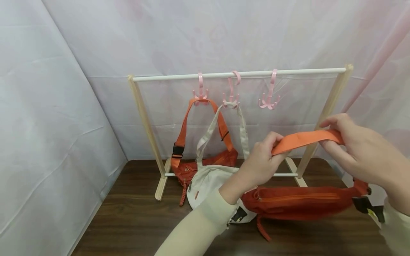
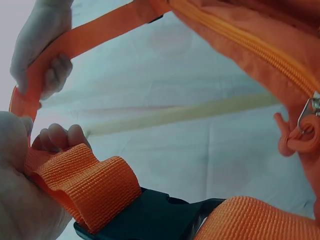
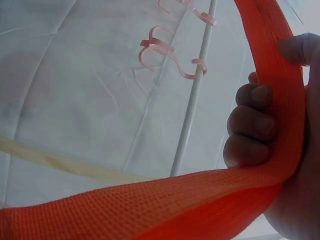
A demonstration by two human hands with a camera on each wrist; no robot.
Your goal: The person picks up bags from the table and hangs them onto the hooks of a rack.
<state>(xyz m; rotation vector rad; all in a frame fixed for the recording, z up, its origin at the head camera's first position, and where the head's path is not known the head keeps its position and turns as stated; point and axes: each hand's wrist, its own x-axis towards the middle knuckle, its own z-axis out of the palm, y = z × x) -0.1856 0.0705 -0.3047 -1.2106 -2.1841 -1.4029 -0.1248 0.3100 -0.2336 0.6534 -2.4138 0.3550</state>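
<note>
Both hands hold the orange strap (image 1: 304, 138) of a red waist bag (image 1: 298, 202), stretching a length of it between them in front of the rack. My left hand (image 1: 261, 163) grips the strap's left part, close to a black buckle (image 2: 157, 215) seen in the left wrist view. Farther right, my right hand (image 1: 362, 151) holds the strap between thumb and fingers; in the right wrist view its fingers (image 3: 250, 125) curl against the webbing. The bag body hangs below the hands, its zipper (image 2: 250, 47) facing the left wrist camera. A pink hook (image 1: 269, 101) is behind the hands.
A wooden rack with a white rod (image 1: 307, 72) stands on the brown table (image 1: 128, 213). Another red waist bag (image 1: 182, 170) hangs from the left pink hook (image 1: 200, 89), and a white bag (image 1: 208, 181) from the middle hook (image 1: 231, 92). Pale curtains (image 1: 64, 124) surround the table.
</note>
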